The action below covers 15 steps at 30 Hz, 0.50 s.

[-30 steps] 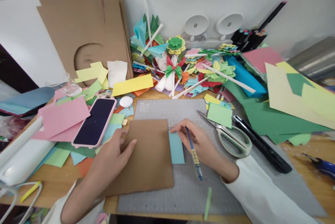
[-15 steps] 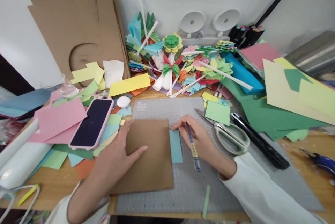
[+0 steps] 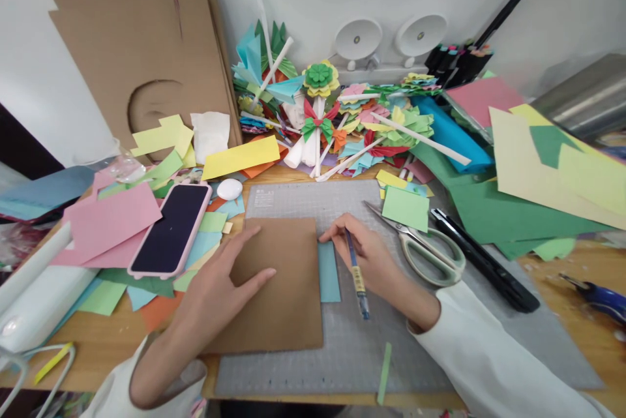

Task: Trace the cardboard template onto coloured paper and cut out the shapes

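Note:
A square of brown cardboard (image 3: 288, 294) lies on the grey cutting mat (image 3: 362, 359). Across its left part rests my left hand (image 3: 220, 281), fingers and thumb spread apart. From under the cardboard's right edge a strip of blue paper (image 3: 329, 274) sticks out. My right hand (image 3: 364, 248) is closed around a pen (image 3: 358, 281), whose lower end points down toward me. The right fingertips are at the top of the blue strip, by the cardboard's edge; whether they press on it I cannot tell.
Scissors (image 3: 433, 258) and a black box cutter (image 3: 484, 261) lie right of my hand, with a green paper piece (image 3: 405, 208) over the blades. A phone (image 3: 171, 229) rests on paper scraps at left. Paper flowers (image 3: 320, 79) crowd the back; cardboard sheets (image 3: 137, 40) lean on the wall.
My left hand has shifted slightly on the cardboard, its fingers reaching further over the top left part. The cardboard's near edge sits a little higher. My right hand stays almost still with the pen.

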Tool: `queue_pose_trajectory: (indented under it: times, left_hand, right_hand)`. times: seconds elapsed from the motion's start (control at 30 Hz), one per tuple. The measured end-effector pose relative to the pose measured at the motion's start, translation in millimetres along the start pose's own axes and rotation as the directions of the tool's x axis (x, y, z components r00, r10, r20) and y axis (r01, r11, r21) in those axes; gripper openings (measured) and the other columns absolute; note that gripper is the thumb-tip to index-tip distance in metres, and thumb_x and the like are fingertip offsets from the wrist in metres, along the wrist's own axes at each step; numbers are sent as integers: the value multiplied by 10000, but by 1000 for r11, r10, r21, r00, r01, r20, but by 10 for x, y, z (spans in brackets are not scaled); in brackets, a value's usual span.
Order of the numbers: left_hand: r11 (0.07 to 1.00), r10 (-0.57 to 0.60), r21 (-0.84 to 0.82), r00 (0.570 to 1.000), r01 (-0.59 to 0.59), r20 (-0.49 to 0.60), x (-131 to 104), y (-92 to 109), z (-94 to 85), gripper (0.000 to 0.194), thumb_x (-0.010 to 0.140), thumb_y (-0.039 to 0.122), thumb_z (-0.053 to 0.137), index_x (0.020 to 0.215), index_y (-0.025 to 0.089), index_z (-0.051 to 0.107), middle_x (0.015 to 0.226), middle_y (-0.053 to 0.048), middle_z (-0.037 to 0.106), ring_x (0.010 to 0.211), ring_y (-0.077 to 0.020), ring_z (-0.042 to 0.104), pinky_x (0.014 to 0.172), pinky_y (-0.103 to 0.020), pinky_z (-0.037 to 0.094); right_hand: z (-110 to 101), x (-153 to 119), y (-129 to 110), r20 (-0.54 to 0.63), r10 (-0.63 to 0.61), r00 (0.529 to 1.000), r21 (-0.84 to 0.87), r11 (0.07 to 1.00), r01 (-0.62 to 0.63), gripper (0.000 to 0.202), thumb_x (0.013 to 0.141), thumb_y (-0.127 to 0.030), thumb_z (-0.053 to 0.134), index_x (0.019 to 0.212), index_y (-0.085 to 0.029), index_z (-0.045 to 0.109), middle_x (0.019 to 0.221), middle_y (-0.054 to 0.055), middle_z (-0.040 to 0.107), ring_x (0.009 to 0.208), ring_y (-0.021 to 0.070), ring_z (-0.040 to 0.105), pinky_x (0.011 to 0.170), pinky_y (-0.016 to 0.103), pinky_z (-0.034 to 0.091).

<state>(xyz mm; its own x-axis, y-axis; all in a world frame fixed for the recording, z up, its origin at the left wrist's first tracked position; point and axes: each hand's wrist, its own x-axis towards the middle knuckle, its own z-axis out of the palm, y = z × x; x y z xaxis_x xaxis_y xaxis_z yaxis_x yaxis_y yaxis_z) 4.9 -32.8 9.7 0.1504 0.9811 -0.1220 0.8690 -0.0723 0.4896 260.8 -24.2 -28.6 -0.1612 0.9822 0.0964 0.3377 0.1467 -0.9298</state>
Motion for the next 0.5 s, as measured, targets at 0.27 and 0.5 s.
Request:
queue_pose_trajectory:
  times: [0.27, 0.5]
  left_hand:
    - [997, -17, 69, 999, 15, 32, 24, 31, 17, 614, 825, 547, 570, 1376, 307, 444, 1406, -54, 525, 1330, -326, 437, 1026, -471, 420]
    - [998, -10, 62, 998, 6, 57, 56, 25, 21, 623, 827, 554, 566, 1377, 289, 443, 1369, -64, 552, 1294, -315, 476, 1022, -462, 420]
  right_hand:
    - [0, 1, 11, 5, 15, 1000, 32, 999, -15, 95, 885, -166, 495, 865, -226, 567, 695, -16, 533, 574, 133, 447, 541, 257, 319]
    - [0, 1, 28, 6, -4, 1000, 35, 999, 3, 125, 873, -133, 489, 879, -225, 573, 668, -31, 507, 559, 124, 431, 537, 252, 318]
